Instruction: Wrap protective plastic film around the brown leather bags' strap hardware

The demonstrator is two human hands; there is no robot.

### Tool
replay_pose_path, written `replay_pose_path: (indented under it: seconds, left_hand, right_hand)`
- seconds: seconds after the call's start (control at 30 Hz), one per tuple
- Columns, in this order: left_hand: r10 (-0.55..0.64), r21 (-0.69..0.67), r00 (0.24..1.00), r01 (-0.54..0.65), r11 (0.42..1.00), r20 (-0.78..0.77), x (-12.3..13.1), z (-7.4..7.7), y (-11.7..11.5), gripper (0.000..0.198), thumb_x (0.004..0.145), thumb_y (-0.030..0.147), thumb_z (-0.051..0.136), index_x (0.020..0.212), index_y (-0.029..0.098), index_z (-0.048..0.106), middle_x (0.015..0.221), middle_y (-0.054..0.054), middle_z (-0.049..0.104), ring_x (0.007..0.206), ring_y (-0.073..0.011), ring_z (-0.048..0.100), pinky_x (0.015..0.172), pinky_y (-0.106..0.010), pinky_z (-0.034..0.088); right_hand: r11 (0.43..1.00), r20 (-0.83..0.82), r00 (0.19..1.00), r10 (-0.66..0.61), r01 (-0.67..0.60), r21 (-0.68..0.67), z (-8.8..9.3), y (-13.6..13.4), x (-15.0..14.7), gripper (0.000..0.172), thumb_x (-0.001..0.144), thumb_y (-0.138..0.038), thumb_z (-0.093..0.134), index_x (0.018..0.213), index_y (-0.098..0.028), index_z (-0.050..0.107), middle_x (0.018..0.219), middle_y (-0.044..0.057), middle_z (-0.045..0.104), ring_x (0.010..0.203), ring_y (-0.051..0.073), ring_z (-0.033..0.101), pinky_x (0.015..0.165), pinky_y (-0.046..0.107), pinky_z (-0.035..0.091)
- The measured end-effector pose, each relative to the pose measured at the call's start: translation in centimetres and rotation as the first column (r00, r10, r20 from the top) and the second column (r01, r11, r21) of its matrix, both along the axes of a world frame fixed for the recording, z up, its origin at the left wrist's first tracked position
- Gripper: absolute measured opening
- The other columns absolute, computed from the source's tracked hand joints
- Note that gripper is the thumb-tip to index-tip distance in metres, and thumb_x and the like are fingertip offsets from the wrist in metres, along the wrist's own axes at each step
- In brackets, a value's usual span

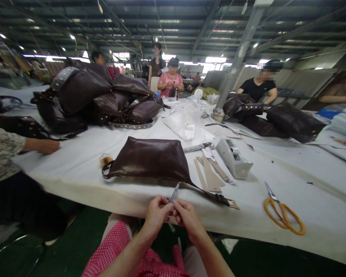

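A dark brown leather bag [150, 158] lies flat near the front edge of the table, with a short loop at its left end and a buckled strap [210, 194] at its right. From its near right corner, by a small gold-coloured fitting, a thin strip wrapped in see-through plastic [175, 192] runs down towards me. My left hand [157, 215] pinches this strip between thumb and fingers. Close against it, my right hand [188, 218] is also closed on the strip. The fingertips meet just in front of the table edge, and they hide part of the strip.
Orange-handled scissors [282, 215] lie at the right. A grey tape dispenser [233, 158] stands beside beige strips [209, 175]. Brown bags are heaped at back left [83, 92] and right [294, 121]. At the left, a co-worker's hand [47, 146] rests on the table [83, 157].
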State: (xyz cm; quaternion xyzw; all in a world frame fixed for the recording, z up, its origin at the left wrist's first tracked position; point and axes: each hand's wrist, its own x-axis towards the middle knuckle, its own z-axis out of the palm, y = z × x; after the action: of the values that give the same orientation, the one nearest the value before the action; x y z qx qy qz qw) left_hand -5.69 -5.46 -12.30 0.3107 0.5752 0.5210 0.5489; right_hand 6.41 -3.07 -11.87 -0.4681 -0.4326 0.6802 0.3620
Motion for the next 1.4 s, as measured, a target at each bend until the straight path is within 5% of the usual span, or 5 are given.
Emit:
replay_pose_path:
  seconds: [0.77,1.03,1.17,1.3,1.4]
  left_hand:
    - [-0.035,-0.004,0.999,0.034,0.999,-0.023,1.1,-1.1,0.7,0.038,0.054,0.048,0.071,0.06,0.019,0.048,0.047,0.004,0.052,0.042,-0.0088,0.044,0.042,-0.02,0.031]
    - [-0.167,-0.158,0.977,0.146,0.977,-0.135,1.0,-1.7,-0.6,0.027,0.069,0.042,0.058,0.059,0.019,0.049,0.039,0.005,0.047,0.03,-0.0071,0.034,0.036,-0.021,0.026]
    - [-0.445,-0.129,0.887,0.43,0.893,-0.125,-1.1,-0.5,-2.2,0.01,0.064,0.026,0.061,0.066,0.015,0.061,0.052,0.002,0.057,0.041,-0.0092,0.045,0.042,-0.02,0.031]
    - [-0.418,-0.115,0.858,0.402,0.908,-0.299,-4.8,1.5,-3.5,0.017,0.063,0.017,0.055,0.076,0.015,0.066,0.059,0.002,0.06,0.051,-0.0112,0.051,0.047,-0.02,0.033]
    - [-0.257,-0.013,0.899,0.27,0.963,-0.354,-7.9,2.8,-3.7,0.018,0.068,0.02,0.05,0.08,0.015,0.062,0.062,0.001,0.06,0.057,-0.0137,0.056,0.054,-0.023,0.04]
  right_hand:
    - [0.913,-0.077,0.913,-0.4,0.404,0.057,-1.2,0.4,-2.0,0.056,0.045,-0.055,0.08,0.078,-0.017,0.057,0.051,-0.002,0.062,0.04,0.01,0.048,0.039,0.02,0.034]
    - [0.93,-0.022,0.933,-0.36,0.361,0.072,-2.2,0.1,-1.9,0.067,0.042,-0.063,0.081,0.084,-0.018,0.054,0.058,0.002,0.068,0.038,0.009,0.044,0.039,0.021,0.032]
    - [0.971,0.246,0.958,-0.149,0.095,0.218,-1.7,0.4,0.8,0.057,0.061,-0.067,0.068,0.092,-0.02,0.061,0.064,0.004,0.07,0.044,0.016,0.054,0.048,0.029,0.043]
    - [0.846,0.664,0.669,-0.336,-0.095,0.524,-1.2,2.1,6.2,0.04,0.083,-0.055,0.05,0.106,-0.026,0.066,0.096,0.007,0.074,0.081,0.028,0.068,0.072,0.036,0.049]
    - [0.602,0.68,0.5,-0.536,-0.339,0.723,-1.2,3.9,9.4,0.038,0.085,-0.041,0.049,0.114,-0.021,0.063,0.115,0.012,0.068,0.104,0.031,0.062,0.089,0.041,0.045]
